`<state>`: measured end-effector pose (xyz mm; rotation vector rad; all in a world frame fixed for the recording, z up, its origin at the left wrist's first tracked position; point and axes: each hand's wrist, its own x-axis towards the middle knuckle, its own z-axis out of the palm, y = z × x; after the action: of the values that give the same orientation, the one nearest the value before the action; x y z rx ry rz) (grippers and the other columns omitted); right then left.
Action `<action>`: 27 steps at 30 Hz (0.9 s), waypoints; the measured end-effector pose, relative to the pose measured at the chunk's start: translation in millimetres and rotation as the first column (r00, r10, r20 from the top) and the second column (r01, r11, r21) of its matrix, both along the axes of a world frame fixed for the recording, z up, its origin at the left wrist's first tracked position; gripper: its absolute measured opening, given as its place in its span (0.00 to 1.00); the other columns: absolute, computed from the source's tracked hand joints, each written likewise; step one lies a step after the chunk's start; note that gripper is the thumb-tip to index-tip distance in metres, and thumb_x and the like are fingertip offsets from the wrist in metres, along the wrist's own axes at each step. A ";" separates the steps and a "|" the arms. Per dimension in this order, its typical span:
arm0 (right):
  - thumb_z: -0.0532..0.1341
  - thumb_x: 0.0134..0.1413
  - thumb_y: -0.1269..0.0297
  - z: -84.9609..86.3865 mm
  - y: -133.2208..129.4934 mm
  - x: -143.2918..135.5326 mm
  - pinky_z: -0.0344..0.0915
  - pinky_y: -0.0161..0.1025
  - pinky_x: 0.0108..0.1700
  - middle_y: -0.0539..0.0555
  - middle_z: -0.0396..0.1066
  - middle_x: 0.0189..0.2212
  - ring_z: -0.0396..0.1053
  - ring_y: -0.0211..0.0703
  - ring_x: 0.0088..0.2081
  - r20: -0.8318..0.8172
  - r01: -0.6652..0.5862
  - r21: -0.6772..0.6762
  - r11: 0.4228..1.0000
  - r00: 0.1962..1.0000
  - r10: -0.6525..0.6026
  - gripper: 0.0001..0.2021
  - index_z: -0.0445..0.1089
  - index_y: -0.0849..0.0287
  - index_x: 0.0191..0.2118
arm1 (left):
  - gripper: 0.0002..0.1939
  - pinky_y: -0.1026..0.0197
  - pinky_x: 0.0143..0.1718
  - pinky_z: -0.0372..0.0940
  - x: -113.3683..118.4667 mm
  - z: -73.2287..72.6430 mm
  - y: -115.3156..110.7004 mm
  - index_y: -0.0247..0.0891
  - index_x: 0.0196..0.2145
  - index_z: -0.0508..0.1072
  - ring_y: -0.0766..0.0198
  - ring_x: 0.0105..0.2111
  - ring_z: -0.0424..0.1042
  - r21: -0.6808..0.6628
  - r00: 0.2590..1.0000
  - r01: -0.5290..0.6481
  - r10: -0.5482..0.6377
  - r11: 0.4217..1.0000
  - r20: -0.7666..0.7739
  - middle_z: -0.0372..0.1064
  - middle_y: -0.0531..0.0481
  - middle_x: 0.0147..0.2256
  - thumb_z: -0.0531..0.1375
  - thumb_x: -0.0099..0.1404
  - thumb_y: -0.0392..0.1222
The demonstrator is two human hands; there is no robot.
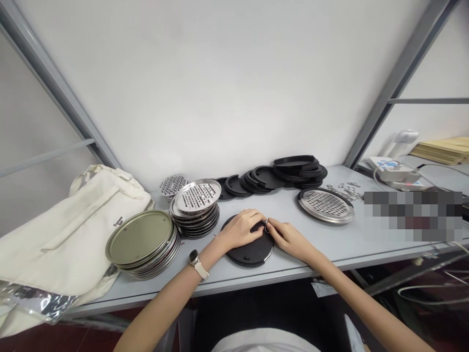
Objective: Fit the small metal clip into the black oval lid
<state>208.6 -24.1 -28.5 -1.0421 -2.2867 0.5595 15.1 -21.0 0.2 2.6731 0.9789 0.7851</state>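
Note:
A round black plate [246, 250] with a thin metal edge at its lower right lies flat on the table in front of me. My left hand [243, 229] rests over its top, fingers curled at the upper right rim. At that same rim my right hand [287, 238] pinches a small metal ring [267, 229], mostly covered by the fingertips. To the right lies a round metal grater disc [326, 205] with a black rim. Behind it are several loose small metal clips [346, 189].
Left of my hands stand a stack of grater plates [198, 196] and a stack of olive-green discs [142, 237]. Black ring-shaped holders [269, 178] lie piled along the wall. A cream bag [73, 234] covers the left end; a white device [394, 168] sits at the right.

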 end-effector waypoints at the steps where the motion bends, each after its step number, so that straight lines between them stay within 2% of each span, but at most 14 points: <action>1: 0.43 0.66 0.60 -0.2 0.2 0.0 0.56 0.35 0.28 0.49 0.66 0.23 0.64 0.39 0.23 0.000 0.000 0.005 1.000 1.000 0.000 0.14 0.61 0.56 0.33 | 0.09 0.56 0.48 0.61 0.0 0.0 -0.1 0.37 0.43 0.66 0.59 0.43 0.66 -0.011 1.000 0.005 -0.005 1.000 0.003 0.65 0.47 0.41 0.54 0.64 0.34; 7: 0.43 0.66 0.60 -2.0 1.4 0.0 0.56 0.34 0.28 0.49 0.65 0.22 0.63 0.38 0.23 0.011 -0.004 0.005 1.000 1.000 0.004 0.14 0.61 0.57 0.35 | 0.11 0.58 0.49 0.61 -0.4 0.0 -0.5 0.37 0.46 0.63 0.60 0.45 0.65 -0.018 0.999 0.018 -0.017 1.000 0.034 0.63 0.47 0.42 0.54 0.64 0.33; 14: 0.44 0.66 0.61 -0.8 0.3 -0.6 0.56 0.34 0.28 0.50 0.66 0.23 0.64 0.38 0.23 0.020 0.003 0.015 1.000 1.000 -0.003 0.14 0.62 0.57 0.34 | 0.06 0.57 0.47 0.61 -0.5 -0.4 0.2 0.37 0.41 0.66 0.59 0.42 0.65 0.004 1.000 -0.006 0.006 1.000 -0.015 0.64 0.47 0.39 0.54 0.65 0.35; 20: 0.43 0.66 0.61 -1.3 0.6 -0.4 0.58 0.35 0.29 0.51 0.69 0.24 0.66 0.40 0.24 0.015 0.014 0.024 1.000 1.000 -0.014 0.15 0.64 0.57 0.36 | 0.07 0.57 0.48 0.61 -0.2 -0.7 0.6 0.37 0.42 0.67 0.60 0.42 0.66 0.019 1.000 -0.007 0.007 1.000 -0.023 0.66 0.48 0.39 0.54 0.65 0.35; 27: 0.43 0.66 0.60 -2.6 2.2 -0.7 0.62 0.37 0.32 0.54 0.73 0.30 0.71 0.44 0.28 0.019 0.031 0.027 0.999 0.999 -0.032 0.16 0.64 0.59 0.47 | 0.14 0.55 0.50 0.60 -0.6 0.2 1.9 0.38 0.48 0.65 0.58 0.46 0.66 -0.012 1.000 0.013 -0.013 1.000 0.012 0.68 0.46 0.45 0.55 0.64 0.34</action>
<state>207.9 -21.9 -31.1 -1.0729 -2.2844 0.5069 14.5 -19.1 0.4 2.6589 0.9595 0.7894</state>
